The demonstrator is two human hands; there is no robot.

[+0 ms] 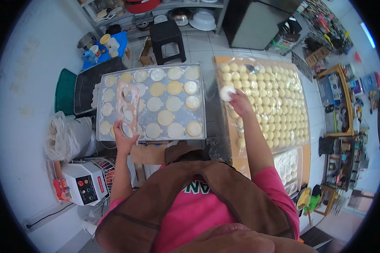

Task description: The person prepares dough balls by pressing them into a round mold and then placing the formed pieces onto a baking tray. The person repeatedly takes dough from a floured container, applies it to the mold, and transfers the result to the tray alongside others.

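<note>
My left hand [126, 141] is closed on the near end of a long, pale wooden board with round holes [134, 103]. The board lies over the left part of a metal tray [182, 114], which bears several flat dough rounds [157, 89], some whiter and some yellower. Over the left edge of the dough-ball table, my right hand [242, 105] holds a white, round piece [227, 93] by its edge; it looks like a floury dough ball or puff. Below and beside that hand, rows of pale yellow dough balls [274, 114] sit under clear plastic.
A black stool [166, 38] stands beyond the tray. Left are a plastic bag [69, 137] and a white machine with a button panel [82, 183]. A smaller tray of white-dusted pieces [288, 168] sits near my right elbow. A grey refrigerator [255, 27] stands behind.
</note>
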